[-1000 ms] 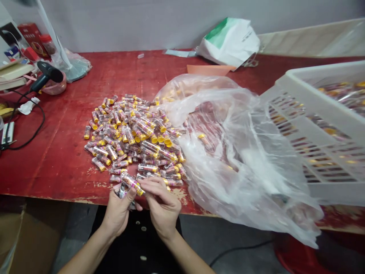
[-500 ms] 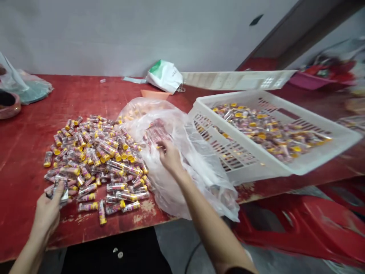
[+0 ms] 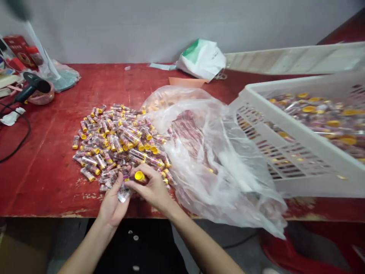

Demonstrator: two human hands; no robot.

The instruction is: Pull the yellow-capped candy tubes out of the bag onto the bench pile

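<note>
A heap of small clear tubes with yellow caps (image 3: 119,140) lies on the red table (image 3: 48,163). At the heap's near edge my left hand (image 3: 114,203) is closed round a bundle of small tubes (image 3: 123,194). My right hand (image 3: 152,186) is right beside it, fingers pinched on one yellow-capped tube (image 3: 139,176). The two hands touch at the fingertips. A crumpled clear plastic bag (image 3: 216,160) lies just right of them, with more tubes dimly visible inside.
A white slatted basket (image 3: 296,152) full of tubes sits tilted at the right. A white and green bag (image 3: 202,59) and an orange card (image 3: 186,82) lie at the back. A black handheld device with its cable (image 3: 31,85) lies far left.
My right hand has come back from the plastic bag to the left hand at the table's front edge, now with a tube in its fingers. The view swung back left.
</note>
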